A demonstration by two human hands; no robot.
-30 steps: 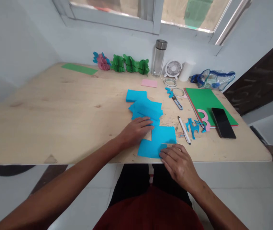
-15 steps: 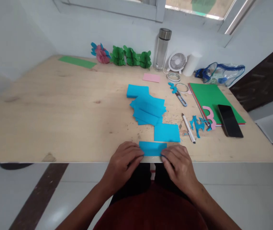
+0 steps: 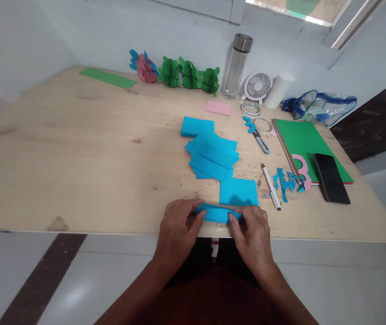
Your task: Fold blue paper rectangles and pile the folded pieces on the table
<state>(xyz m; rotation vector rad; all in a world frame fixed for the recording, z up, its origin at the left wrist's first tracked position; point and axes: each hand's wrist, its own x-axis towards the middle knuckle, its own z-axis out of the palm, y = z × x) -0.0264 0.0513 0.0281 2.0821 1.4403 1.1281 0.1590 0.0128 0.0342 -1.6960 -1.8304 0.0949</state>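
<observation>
A narrow, folded piece of blue paper point(image 3: 217, 214) is held at its two ends near the table's front edge. My left hand point(image 3: 181, 223) pinches its left end between thumb and fingers. At the right end, my right hand point(image 3: 251, 225) grips it the same way. Just beyond lies a flat blue paper rectangle point(image 3: 239, 190), with a shadow on its near part. A loose, fanned pile of blue papers point(image 3: 211, 155) spreads farther back, touching a neater blue stack point(image 3: 197, 126).
A white pen point(image 3: 271, 187), blue paper scraps point(image 3: 284, 180), a phone point(image 3: 331, 178) and green sheets point(image 3: 309, 144) lie to the right. Behind are a cutter point(image 3: 261, 142), tape rolls point(image 3: 251, 108), a glass bottle point(image 3: 236, 67), a small fan point(image 3: 258, 86) and green paper figures point(image 3: 189, 74).
The paper, flat under my fingers before, is now lifted slightly and pinched at both ends, its fold parting a little. My thumbs have come up onto its near side. The view has shifted slightly.
</observation>
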